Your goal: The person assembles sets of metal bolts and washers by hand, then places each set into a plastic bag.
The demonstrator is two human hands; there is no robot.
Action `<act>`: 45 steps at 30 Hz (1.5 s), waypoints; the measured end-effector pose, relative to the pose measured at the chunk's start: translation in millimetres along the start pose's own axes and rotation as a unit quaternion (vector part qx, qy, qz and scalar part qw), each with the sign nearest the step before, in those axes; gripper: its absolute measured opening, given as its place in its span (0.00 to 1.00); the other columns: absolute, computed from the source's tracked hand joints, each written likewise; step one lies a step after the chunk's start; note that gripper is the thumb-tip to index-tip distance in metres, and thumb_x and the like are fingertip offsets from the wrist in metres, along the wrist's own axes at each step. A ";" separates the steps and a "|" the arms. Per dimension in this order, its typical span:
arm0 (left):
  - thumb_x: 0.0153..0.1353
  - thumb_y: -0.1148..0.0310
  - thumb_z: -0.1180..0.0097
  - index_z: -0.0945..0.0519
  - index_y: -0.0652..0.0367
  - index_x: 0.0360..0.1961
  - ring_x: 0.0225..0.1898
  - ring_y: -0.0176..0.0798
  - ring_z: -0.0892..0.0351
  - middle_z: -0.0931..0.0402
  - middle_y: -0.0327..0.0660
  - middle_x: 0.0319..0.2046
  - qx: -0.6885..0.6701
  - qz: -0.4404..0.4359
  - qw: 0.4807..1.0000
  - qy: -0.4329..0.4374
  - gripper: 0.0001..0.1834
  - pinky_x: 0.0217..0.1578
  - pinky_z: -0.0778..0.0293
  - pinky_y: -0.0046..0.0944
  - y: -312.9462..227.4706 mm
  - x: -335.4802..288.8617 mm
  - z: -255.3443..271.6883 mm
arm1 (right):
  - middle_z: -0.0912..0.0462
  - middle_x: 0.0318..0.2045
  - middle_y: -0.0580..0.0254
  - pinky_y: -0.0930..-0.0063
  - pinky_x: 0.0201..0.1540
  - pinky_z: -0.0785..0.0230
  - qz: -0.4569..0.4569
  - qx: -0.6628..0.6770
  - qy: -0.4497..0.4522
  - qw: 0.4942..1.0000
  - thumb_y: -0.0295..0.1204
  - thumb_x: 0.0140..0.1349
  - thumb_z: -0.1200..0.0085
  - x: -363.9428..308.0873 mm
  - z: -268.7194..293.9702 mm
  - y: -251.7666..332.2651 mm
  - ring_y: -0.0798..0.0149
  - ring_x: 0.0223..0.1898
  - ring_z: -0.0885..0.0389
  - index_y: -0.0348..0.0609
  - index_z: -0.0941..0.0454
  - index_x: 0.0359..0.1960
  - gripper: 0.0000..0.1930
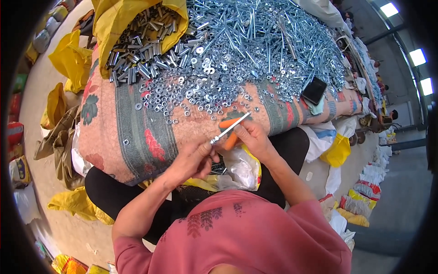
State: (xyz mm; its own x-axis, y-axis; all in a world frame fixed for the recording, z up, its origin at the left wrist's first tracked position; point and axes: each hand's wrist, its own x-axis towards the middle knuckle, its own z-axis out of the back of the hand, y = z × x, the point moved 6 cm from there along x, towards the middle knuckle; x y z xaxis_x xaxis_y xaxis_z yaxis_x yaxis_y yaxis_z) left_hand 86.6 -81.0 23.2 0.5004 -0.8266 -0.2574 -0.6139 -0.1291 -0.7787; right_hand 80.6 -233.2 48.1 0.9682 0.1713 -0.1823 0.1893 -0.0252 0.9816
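Between my two hands a long silver bolt (233, 125) slants up to the right. My left hand (194, 157) is closed, its thumb and fingers pinching the lower end, where small metal pieces like a nut and washer (214, 140) sit on the bolt. Closed around the upper part, my right hand (255, 140) has its thumb along the shaft. Orange covers (231, 122) are on fingers of that hand. Just beyond lie loose washers and nuts (200, 91) on a patterned cloth (191, 130). A single nut (126, 142) rests apart at the left.
A yellow sack (112, 27) spills metal sleeves (143, 59) at the far left. A big heap of long bolts (255, 32) covers the far side. A black phone (314, 90) lies at the right. Below my hands is a whitish plastic bag (242, 169). Sacks surround the work surface.
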 end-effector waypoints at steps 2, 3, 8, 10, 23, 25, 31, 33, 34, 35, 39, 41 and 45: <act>0.67 0.54 0.60 0.35 0.59 0.33 0.11 0.27 0.36 0.27 0.44 0.28 -0.018 -0.015 0.999 -0.027 0.17 0.09 0.46 0.24 -7.0 1.0 7.8 | 0.21 0.37 0.61 0.80 0.39 0.27 0.005 -0.031 -0.044 0.999 0.33 0.67 0.58 -4.0 7.7 -1.3 0.73 0.34 0.21 0.37 0.36 0.55 0.18; 0.67 0.55 0.60 0.35 0.60 0.33 0.11 0.27 0.36 0.27 0.44 0.28 -0.007 -0.005 1.000 -0.023 0.17 0.09 0.45 0.24 -7.3 2.0 6.7 | 0.21 0.37 0.61 0.80 0.39 0.27 0.006 -0.032 -0.047 0.998 0.33 0.67 0.58 -3.4 6.5 1.7 0.73 0.34 0.21 0.37 0.36 0.55 0.18; 0.67 0.56 0.60 0.35 0.60 0.33 0.10 0.27 0.38 0.27 0.45 0.27 -0.003 0.010 1.000 -0.008 0.16 0.09 0.45 0.24 2.5 -0.1 2.8 | 0.22 0.39 0.59 0.78 0.40 0.27 -0.041 0.082 0.026 0.995 0.38 0.67 0.58 -0.2 -5.8 8.8 0.71 0.36 0.22 0.37 0.36 0.55 0.20; 0.67 0.56 0.60 0.36 0.61 0.33 0.10 0.27 0.38 0.27 0.45 0.27 -0.038 -0.033 0.998 -0.045 0.17 0.08 0.45 0.24 -7.6 4.5 15.6 | 0.21 0.39 0.60 0.74 0.41 0.25 0.002 0.015 -0.016 1.000 0.39 0.67 0.59 0.9 2.6 12.9 0.69 0.38 0.21 0.38 0.36 0.55 0.21; 0.67 0.59 0.62 0.34 0.62 0.37 0.09 0.27 0.37 0.28 0.44 0.25 0.057 -0.030 0.996 -0.057 0.14 0.09 0.43 0.25 -0.2 4.4 -3.5 | 0.21 0.28 0.58 0.80 0.24 0.29 -0.059 0.142 -0.022 0.988 0.22 0.57 0.48 9.8 -25.7 -11.0 0.69 0.21 0.22 0.34 0.27 0.38 0.08; 0.66 0.64 0.61 0.35 0.63 0.38 0.15 0.43 0.34 0.29 0.50 0.26 0.257 -0.098 0.955 -0.106 0.11 0.15 0.39 0.37 4.5 6.3 10.8 | 0.21 0.28 0.61 0.78 0.27 0.27 -0.022 0.123 -0.077 0.989 0.24 0.58 0.49 14.4 -31.6 -27.1 0.70 0.26 0.21 0.33 0.27 0.37 0.07; 0.61 0.75 0.58 0.36 0.65 0.37 0.29 0.67 0.32 0.33 0.59 0.25 0.541 -0.271 0.777 -0.176 0.05 0.28 0.36 0.52 -9.3 -2.8 5.0 | 0.23 0.29 0.66 0.80 0.31 0.27 0.008 0.030 -0.084 0.996 0.27 0.61 0.50 9.2 -34.3 -28.6 0.74 0.30 0.22 0.37 0.28 0.38 0.07; 0.63 0.72 0.58 0.35 0.64 0.35 0.19 0.55 0.31 0.33 0.51 0.19 0.547 -0.335 0.745 -0.185 0.06 0.20 0.35 0.45 -11.3 -4.8 1.2 | 0.22 0.28 0.67 0.86 0.25 0.32 -0.044 -0.002 -0.063 0.997 0.30 0.61 0.49 5.4 -30.3 -32.1 0.78 0.26 0.25 0.40 0.26 0.38 0.09; 0.63 0.72 0.58 0.35 0.64 0.35 0.19 0.55 0.31 0.33 0.51 0.19 0.547 -0.333 0.745 -0.186 0.06 0.20 0.35 0.45 -23.3 -8.9 -5.5 | 0.22 0.28 0.67 0.86 0.25 0.32 -0.045 0.000 -0.062 0.997 0.30 0.61 0.49 2.1 -25.1 -27.2 0.78 0.26 0.25 0.40 0.26 0.38 0.09; 0.64 0.69 0.59 0.34 0.64 0.34 0.17 0.46 0.32 0.33 0.46 0.18 0.422 -0.157 0.886 -0.107 0.08 0.18 0.36 0.41 -19.4 -1.2 -2.8 | 0.22 0.28 0.66 0.86 0.25 0.32 -0.074 0.008 -0.049 0.996 0.32 0.62 0.50 -0.5 -14.6 -22.5 0.77 0.26 0.25 0.39 0.26 0.39 0.10; 0.64 0.67 0.60 0.30 0.65 0.34 0.13 0.30 0.33 0.32 0.37 0.16 0.329 0.048 0.943 0.032 0.11 0.15 0.36 0.30 -12.7 -7.0 -7.0 | 0.21 0.31 0.60 0.84 0.25 0.31 -0.055 -0.038 -0.153 0.986 0.39 0.64 0.57 -9.7 49.4 18.9 0.74 0.26 0.23 0.36 0.26 0.43 0.18; 0.61 0.70 0.58 0.29 0.69 0.35 0.21 0.50 0.23 0.26 0.53 0.21 0.435 0.099 0.894 0.037 0.11 0.23 0.28 0.43 -9.2 -6.4 -8.8 | 0.21 0.30 0.62 0.84 0.23 0.34 -0.022 -0.151 -0.223 0.963 0.39 0.62 0.54 9.0 100.5 27.4 0.74 0.25 0.24 0.36 0.26 0.42 0.18; 0.56 0.72 0.56 0.30 0.70 0.33 0.32 0.64 0.24 0.25 0.63 0.26 0.627 0.071 0.775 0.042 0.10 0.32 0.30 0.58 38.0 -0.2 3.5 | 0.21 0.29 0.49 0.61 0.32 0.30 0.058 -0.436 -0.359 0.823 0.41 0.58 0.49 70.5 170.5 48.4 0.55 0.28 0.22 0.36 0.26 0.38 0.18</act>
State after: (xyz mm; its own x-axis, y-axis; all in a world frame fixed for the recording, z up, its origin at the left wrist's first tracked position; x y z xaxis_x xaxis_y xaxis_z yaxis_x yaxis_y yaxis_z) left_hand 65.3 -83.8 -8.3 0.4078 -0.8239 -0.3935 0.4428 0.5554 -0.7039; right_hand 185.9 -390.3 73.1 0.8775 -0.4174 0.2360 0.2036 0.7700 0.6048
